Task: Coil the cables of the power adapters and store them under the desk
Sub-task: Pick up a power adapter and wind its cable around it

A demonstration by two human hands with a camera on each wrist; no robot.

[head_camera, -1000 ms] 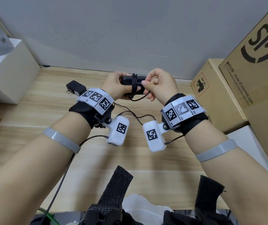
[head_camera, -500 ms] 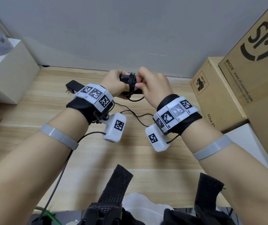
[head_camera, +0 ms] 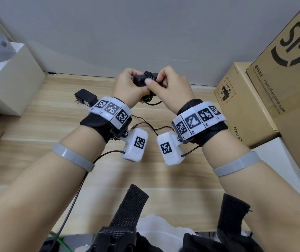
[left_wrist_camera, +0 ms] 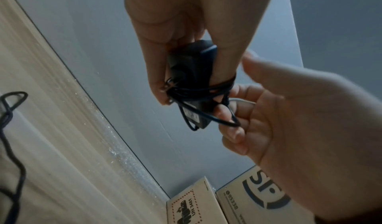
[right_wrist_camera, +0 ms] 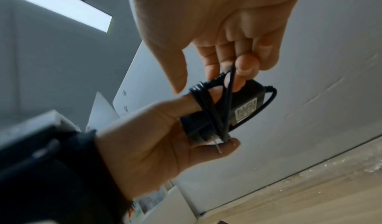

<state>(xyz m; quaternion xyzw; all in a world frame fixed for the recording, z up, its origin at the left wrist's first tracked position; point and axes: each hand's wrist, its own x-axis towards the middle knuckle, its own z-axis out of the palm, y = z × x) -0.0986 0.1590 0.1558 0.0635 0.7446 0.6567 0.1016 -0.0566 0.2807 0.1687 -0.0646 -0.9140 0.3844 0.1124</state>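
A black power adapter point(head_camera: 140, 80) is held above the back of the wooden desk point(head_camera: 36, 128), with its thin black cable point(head_camera: 148, 75) wound round its middle in several turns. My left hand point(head_camera: 125, 86) grips the plug end of the adapter point(left_wrist_camera: 191, 67); the turns also pass over its thumb point(right_wrist_camera: 184, 103). My right hand point(head_camera: 165, 82) pinches a loop of the cable point(right_wrist_camera: 229, 87) against the adapter point(right_wrist_camera: 244, 106). A slack loop hangs below the hands point(head_camera: 152, 100). A second black adapter point(head_camera: 85, 99) lies on the desk to the left.
Two cardboard boxes point(head_camera: 243, 106) point(head_camera: 290, 73) stand at the right edge of the desk. A white box point(head_camera: 13, 84) sits at the left with a clear bag on it. A loose black cable point(head_camera: 145, 124) runs across the desk under the wrists. A grey wall lies behind.
Both hands have lifted the adapter a little higher and farther back. The right hand has brought the cable round over the adapter, and its thumb now presses on the front.
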